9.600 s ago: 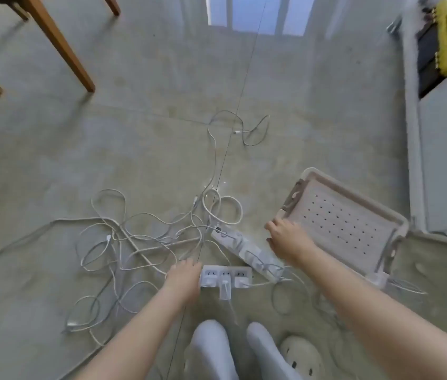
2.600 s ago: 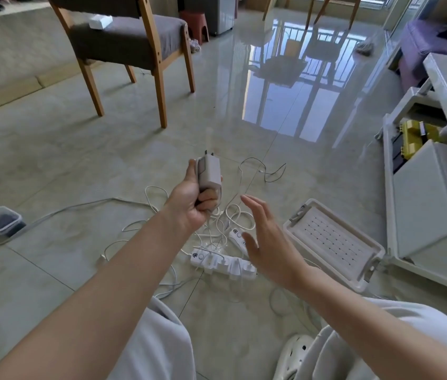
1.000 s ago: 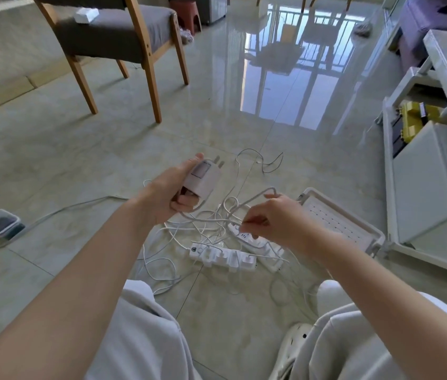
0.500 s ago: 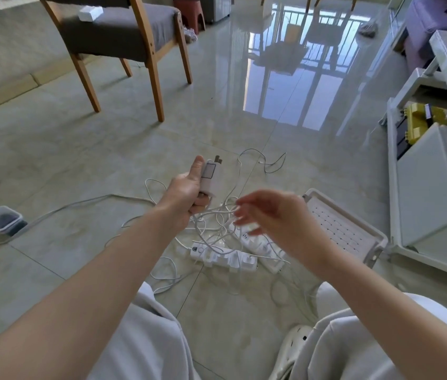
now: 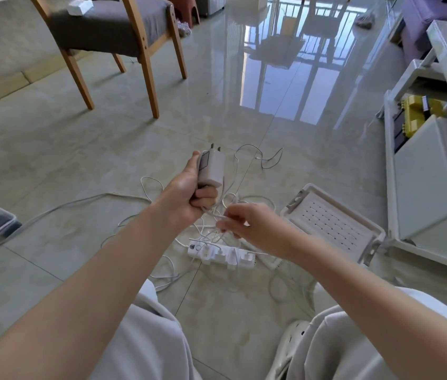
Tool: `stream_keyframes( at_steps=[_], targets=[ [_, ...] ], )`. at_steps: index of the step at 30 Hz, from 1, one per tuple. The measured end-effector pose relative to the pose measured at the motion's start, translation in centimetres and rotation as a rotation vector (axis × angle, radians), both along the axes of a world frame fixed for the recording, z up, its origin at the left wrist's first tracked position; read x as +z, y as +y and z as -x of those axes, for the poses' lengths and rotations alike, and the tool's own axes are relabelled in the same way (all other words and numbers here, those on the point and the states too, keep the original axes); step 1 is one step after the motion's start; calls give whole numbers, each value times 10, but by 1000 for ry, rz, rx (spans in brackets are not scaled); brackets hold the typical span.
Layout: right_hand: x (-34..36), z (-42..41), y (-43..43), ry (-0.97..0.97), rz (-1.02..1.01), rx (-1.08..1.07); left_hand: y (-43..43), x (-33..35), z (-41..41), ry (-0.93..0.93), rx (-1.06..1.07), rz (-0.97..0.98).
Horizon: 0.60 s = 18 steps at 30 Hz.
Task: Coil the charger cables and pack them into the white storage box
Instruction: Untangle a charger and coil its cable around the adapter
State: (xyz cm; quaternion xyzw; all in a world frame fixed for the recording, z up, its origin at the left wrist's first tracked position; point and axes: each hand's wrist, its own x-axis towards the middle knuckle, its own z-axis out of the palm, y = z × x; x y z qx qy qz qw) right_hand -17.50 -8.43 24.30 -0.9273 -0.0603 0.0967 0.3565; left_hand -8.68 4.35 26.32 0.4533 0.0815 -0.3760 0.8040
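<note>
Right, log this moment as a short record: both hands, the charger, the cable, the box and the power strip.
left grip: holds the white charger adapter upright, prongs up
right grip: pinches the white cable just below the left grip
white storage box: on the floor to the right, perforated face up
power strip: on the floor below the hands, plugs in its sockets
loose cables: tangled on the floor around the strip
coiling: no finished coil visible
</note>
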Motion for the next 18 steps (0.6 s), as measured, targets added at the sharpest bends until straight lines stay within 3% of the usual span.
stream_keyframes(
  at_steps=[3,10,18],
  targets=[
    [-9,-7,-26,57,152,43,11,9,-4,-95,-58,-70],
    [-3,-10,-43,-4,181,-24,29,14,9,-637,-468,-638],
    [13,-14,-40,7,13,-142,30,2,5,-1046,-557,-1028]
  ],
)
